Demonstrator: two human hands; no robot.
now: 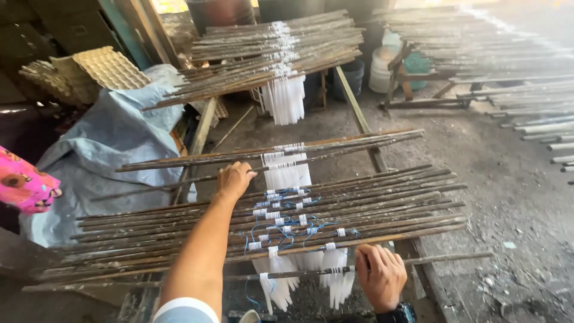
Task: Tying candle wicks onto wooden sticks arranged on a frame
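Observation:
My left hand (pixel 234 179) reaches forward and closes on a long thin wooden stick (pixel 335 157) lying across the rack, with white candles (pixel 286 176) hanging from it. My right hand (pixel 380 275) grips the nearest stick (pixel 448 258) at the front, beside a bunch of white candles (pixel 332 276) hung on it by their wicks. Between the two hands lies a bed of several sticks (pixel 382 206) with white and blue string ties (pixel 281 230).
Another stack of sticks with hanging white candles (pixel 283 98) sits further back. More sticks fill the right side (pixel 526 96). A grey tarp (pixel 101 143) and egg trays (pixel 110 67) lie at left, beside a pink garment (pixel 24 185). Buckets (pixel 382 69) stand behind.

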